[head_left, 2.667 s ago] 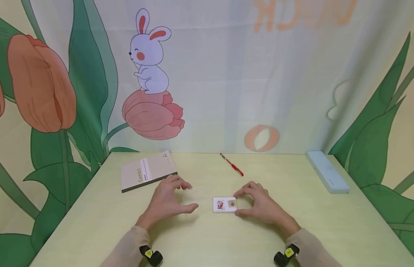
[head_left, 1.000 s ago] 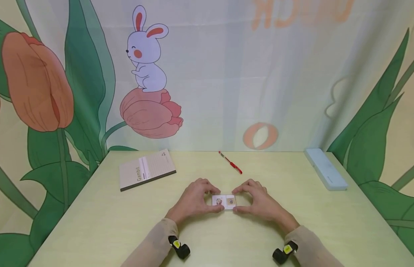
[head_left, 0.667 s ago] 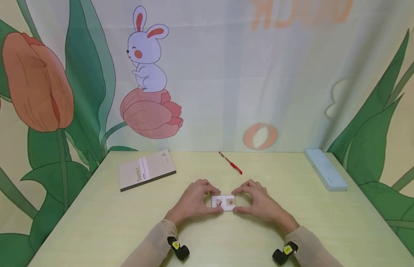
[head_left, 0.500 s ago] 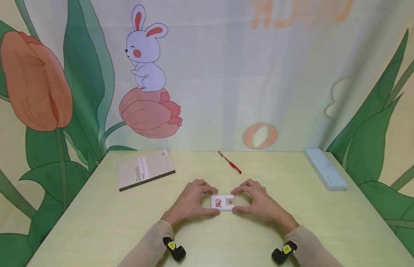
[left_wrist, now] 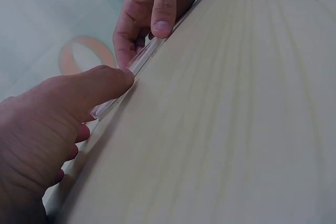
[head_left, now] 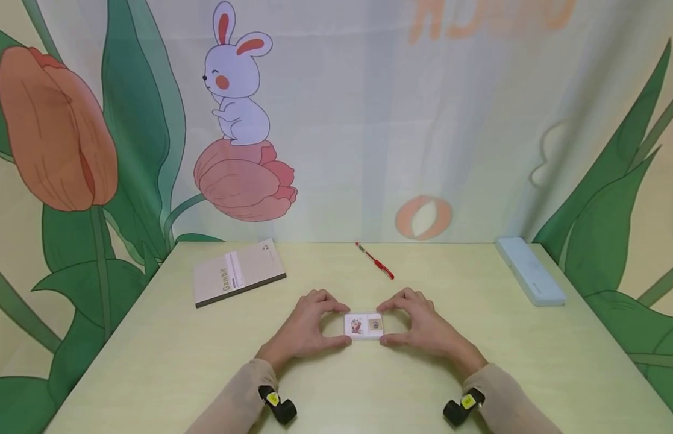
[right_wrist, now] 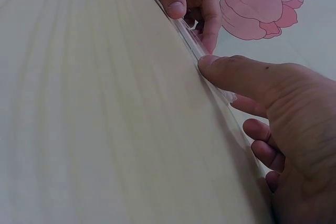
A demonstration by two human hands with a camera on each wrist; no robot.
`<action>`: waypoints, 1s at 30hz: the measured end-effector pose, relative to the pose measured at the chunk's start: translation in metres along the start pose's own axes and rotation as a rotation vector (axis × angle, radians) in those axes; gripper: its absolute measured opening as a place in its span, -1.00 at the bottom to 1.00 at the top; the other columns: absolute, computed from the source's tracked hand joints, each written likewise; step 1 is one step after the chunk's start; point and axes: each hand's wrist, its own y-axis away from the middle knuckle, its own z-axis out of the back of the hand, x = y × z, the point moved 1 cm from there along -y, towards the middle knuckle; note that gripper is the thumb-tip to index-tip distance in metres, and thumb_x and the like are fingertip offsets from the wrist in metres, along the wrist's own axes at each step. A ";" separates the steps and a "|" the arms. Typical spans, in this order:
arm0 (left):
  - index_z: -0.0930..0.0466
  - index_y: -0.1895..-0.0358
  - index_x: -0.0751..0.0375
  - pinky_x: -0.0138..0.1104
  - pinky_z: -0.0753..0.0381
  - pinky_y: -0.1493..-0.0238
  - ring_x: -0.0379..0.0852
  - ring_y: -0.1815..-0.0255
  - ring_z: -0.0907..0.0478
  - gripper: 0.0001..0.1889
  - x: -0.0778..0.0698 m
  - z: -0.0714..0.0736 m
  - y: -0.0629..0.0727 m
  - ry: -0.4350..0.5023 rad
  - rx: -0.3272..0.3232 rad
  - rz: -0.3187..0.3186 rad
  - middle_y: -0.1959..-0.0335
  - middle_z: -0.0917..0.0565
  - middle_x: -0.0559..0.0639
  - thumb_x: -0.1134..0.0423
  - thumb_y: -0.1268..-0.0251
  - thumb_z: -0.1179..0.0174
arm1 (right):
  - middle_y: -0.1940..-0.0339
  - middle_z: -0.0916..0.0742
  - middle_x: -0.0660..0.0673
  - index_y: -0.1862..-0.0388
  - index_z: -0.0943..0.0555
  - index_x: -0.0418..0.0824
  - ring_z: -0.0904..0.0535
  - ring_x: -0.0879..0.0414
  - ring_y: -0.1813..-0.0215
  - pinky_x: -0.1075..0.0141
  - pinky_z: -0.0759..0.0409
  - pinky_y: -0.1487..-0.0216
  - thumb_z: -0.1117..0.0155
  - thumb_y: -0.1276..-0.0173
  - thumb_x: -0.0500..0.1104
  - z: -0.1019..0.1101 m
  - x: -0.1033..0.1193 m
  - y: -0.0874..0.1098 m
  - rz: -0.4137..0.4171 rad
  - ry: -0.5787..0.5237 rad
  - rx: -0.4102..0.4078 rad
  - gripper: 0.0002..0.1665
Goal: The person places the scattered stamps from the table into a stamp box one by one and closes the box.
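Note:
A small flat case of clear plastic [head_left: 363, 327] lies low over the middle of the table, its long side running left to right. Inside shows a white insert with a red printed picture on the left and a gold-toned square holding a round dark piece on the right. My left hand [head_left: 306, 325] pinches its left end between thumb and fingers. The right hand [head_left: 420, 325] pinches the opposite end the same way. Seen edge-on in the left wrist view, the case [left_wrist: 142, 61] is thin, with both thumbs along its near edge.
A grey-beige notebook [head_left: 238, 274] lies at the back left of the pale table [head_left: 369, 392]. Behind the case is a red pen [head_left: 375, 260], and a light blue oblong box [head_left: 531, 271] sits at the back right. A printed curtain [head_left: 341, 120] hangs behind the table.
My left hand came in from the left and took hold of the case, then its fingertips shifted outward to the left end. The right hand has stayed at the right end.

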 end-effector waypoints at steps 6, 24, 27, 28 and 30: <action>-0.82 -0.24 -0.08 -0.02 -0.45 -0.35 -0.13 -0.17 -0.48 -0.43 -0.001 0.003 0.002 0.010 -0.008 -0.011 -0.09 -0.67 -0.16 -0.17 -0.19 -0.64 | -0.21 -0.61 0.08 -0.25 -0.77 0.18 -0.42 -0.01 -0.33 -0.11 -0.25 -0.40 -0.83 -0.16 0.15 -0.001 0.000 -0.001 0.002 -0.006 -0.005 -0.33; -0.81 -0.26 -0.07 0.00 -0.43 -0.37 -0.14 -0.19 -0.47 -0.42 0.000 0.003 0.004 0.011 -0.004 -0.014 -0.10 -0.67 -0.16 -0.18 -0.20 -0.64 | -0.19 -0.61 0.08 -0.23 -0.78 0.17 -0.43 0.00 -0.33 -0.12 -0.24 -0.40 -0.83 -0.16 0.15 -0.004 0.001 -0.002 0.008 -0.004 -0.006 -0.34; -0.81 -0.25 -0.07 0.00 -0.43 -0.36 -0.13 -0.18 -0.47 -0.42 0.000 0.003 0.005 0.010 -0.003 -0.015 -0.09 -0.67 -0.16 -0.18 -0.20 -0.63 | -0.18 -0.60 0.07 -0.23 -0.78 0.18 -0.43 0.00 -0.31 -0.12 -0.25 -0.38 -0.83 -0.16 0.16 -0.004 0.001 -0.001 0.013 -0.001 -0.006 -0.34; -0.81 -0.26 -0.08 0.00 -0.43 -0.37 -0.13 -0.19 -0.48 -0.42 0.000 0.003 0.004 0.012 -0.001 -0.015 -0.10 -0.67 -0.16 -0.18 -0.20 -0.63 | -0.18 -0.60 0.08 -0.23 -0.77 0.18 -0.43 0.01 -0.31 -0.11 -0.25 -0.38 -0.83 -0.16 0.16 -0.004 0.000 -0.001 0.011 0.001 -0.005 -0.34; -0.80 -0.27 -0.08 0.00 -0.43 -0.38 -0.13 -0.19 -0.48 -0.40 0.000 0.003 0.004 0.013 0.000 -0.014 -0.10 -0.66 -0.17 -0.18 -0.19 -0.63 | -0.18 -0.60 0.09 -0.23 -0.77 0.19 -0.43 0.02 -0.32 -0.10 -0.25 -0.39 -0.83 -0.16 0.16 -0.004 0.000 -0.001 0.009 0.005 -0.004 -0.34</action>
